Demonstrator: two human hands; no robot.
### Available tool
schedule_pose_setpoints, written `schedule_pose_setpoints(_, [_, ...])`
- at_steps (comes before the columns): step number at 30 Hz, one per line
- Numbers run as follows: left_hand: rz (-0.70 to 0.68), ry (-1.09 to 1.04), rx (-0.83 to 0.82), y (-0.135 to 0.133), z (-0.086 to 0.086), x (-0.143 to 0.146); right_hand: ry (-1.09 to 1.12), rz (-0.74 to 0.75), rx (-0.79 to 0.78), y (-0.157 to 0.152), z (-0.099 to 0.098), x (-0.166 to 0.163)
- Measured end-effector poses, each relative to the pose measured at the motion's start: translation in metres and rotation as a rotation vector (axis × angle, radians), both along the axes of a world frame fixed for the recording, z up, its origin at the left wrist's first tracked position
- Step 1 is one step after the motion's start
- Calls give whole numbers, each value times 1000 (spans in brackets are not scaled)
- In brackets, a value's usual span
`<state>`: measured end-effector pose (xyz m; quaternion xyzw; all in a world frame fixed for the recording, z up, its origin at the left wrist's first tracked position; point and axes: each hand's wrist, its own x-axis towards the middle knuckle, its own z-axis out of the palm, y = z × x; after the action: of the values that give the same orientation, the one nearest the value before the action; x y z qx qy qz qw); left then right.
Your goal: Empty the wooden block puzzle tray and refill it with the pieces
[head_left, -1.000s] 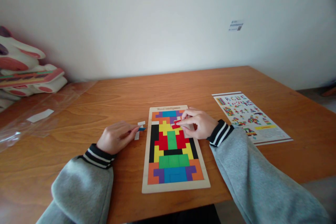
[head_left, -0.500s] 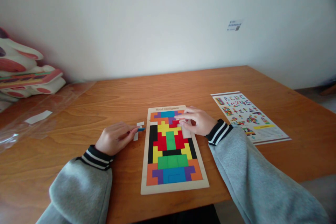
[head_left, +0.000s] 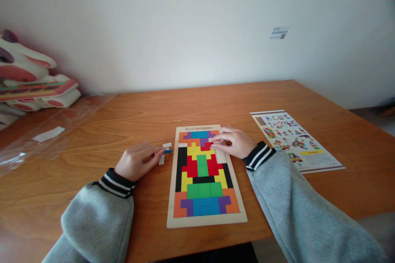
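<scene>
A wooden puzzle board [head_left: 171, 197] lies before me, mostly filled with coloured block pieces. My left hand [head_left: 140, 160] is beside its left edge, thumb and fingers pinching a small blue puzzle piece [head_left: 168, 151]. White pieces [head_left: 167, 145] lie on the table under and around that piece. Over the board's upper right is my right hand [head_left: 235, 143], its fingertips closed at the edge of a red puzzle piece [head_left: 206, 146]. Below these fingers a bare pale patch [head_left: 221, 156] of the board shows. The right fingers partly hide the upper right corner.
A printed pattern sheet [head_left: 321, 160] lies on the wooden table [head_left: 148, 111] to the right. At the left are clear plastic wrapping [head_left: 74, 119] with a white label and a cow-shaped toy keyboard [head_left: 40, 90]. A white wall [head_left: 173, 28] stands behind the table.
The view has shifted slightly. My right fingertips have moved a little down toward the red piece; my left hand keeps its pinch on the blue piece.
</scene>
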<state>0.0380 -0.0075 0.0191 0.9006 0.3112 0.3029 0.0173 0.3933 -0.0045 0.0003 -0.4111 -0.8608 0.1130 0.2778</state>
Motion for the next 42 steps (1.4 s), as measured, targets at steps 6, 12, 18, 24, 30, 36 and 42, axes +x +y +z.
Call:
schedule_pose_setpoints(6, [14,5,-14,-1,1,1,19,-72,-14,-3,-3,-9])
schedule_pose_setpoints(12, [23,9,-16,-1,1,2,81,-133,-54,-4,-6,-14])
schedule_pose_setpoints(18, [29,22,-10,-1,1,2,86,-153,-53,-4,-7,-15])
schedule_pose_setpoints(24, [26,10,-31,-2,3,3,70,-133,-51,-2,-6,-12])
schedule_pose_setpoints(30, [12,-4,-25,-2,4,5,40,-134,-65,-2,-7,-15])
schedule_pose_setpoints(36, [39,16,-50,-2,2,4,112,-117,-119,-2,-5,-10])
schedule_pose_setpoints(42, [27,-5,-44,-2,3,5,149,-111,-190,0,-6,-8])
